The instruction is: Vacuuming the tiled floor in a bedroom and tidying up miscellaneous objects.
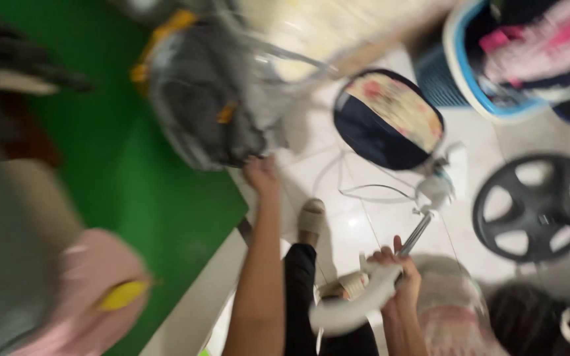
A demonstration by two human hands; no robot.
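Head view, heavy motion blur throughout; we can't resolve fine detail anywhere.

Hidden or unclear: our left hand (260, 173) reaches up to the lower rim of a grey fan guard (202, 99) with yellow clips; the fingertips meet the wire cage, but blur hides whether they are curled round it, so we cannot tell the grip. Our right hand (397, 270) is closed round a white handle-shaped part (354, 304), from which a metal rod (415, 234) runs up toward a small white fitting (435, 188). The frame's bottom edge cuts off both forearms. Lower left, a pink object (94, 283) with a yellow piece is too smeared to identify.

Containers: a blue laundry basket (453, 66), top right, holds pink and dark clothes and is cropped by the frame. Beside it stands a dark round bag (384, 122) with a floral panel.

Edges and room: the green mat (120, 171) ends in a diagonal edge against white tile floor (364, 224). A black spoked wheel-like base (539, 207) lies at right, well apart from both hands. A sandalled foot (311, 217) stands on open tile between them.
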